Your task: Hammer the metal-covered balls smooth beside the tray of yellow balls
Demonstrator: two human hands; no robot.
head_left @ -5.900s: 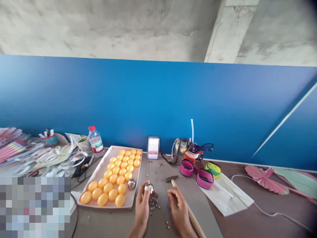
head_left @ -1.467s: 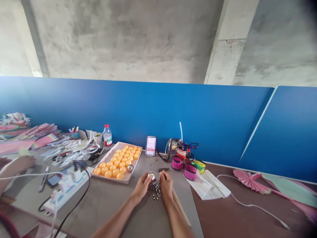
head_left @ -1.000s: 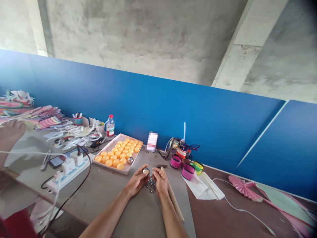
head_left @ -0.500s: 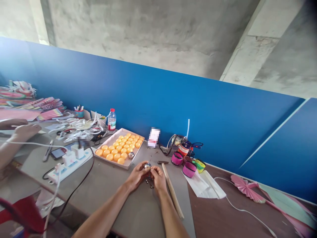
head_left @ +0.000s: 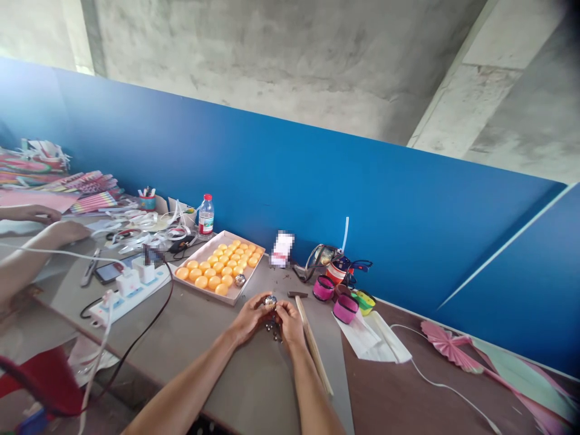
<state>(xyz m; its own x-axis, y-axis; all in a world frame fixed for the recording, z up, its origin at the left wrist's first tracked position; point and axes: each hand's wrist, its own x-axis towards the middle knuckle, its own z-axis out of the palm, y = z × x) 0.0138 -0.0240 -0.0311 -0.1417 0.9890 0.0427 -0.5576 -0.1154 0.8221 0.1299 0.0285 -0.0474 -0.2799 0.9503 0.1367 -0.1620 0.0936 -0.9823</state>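
Between my two hands is a shiny silver ball [head_left: 270, 300], held above the grey table mat. My left hand [head_left: 250, 319] grips it from the left, thumb and fingers closed around it. My right hand [head_left: 289, 320] pinches at the ball's right side; what its fingertips hold is too small to make out. Several small shiny metal pieces [head_left: 274, 329] show just below, between the hands. A hammer [head_left: 312, 341] with a wooden handle lies right beside my right hand. Behind my left hand, a shallow tray [head_left: 235, 296] holds rows of orange balls [head_left: 212, 282] and another silver ball [head_left: 240, 280].
At left are a power strip [head_left: 136, 293] with plugs and cords, a phone [head_left: 106, 272] and a co-worker's hands [head_left: 67, 232]. A bottle [head_left: 206, 216] stands behind the tray. Magenta bands [head_left: 346, 308] and white cloth [head_left: 376, 338] lie right. A blue partition [head_left: 272, 163] closes the back.
My hands keep nearly the same hold on the silver ball. The co-worker's hands at left have shifted to the right. The view has moved slightly.
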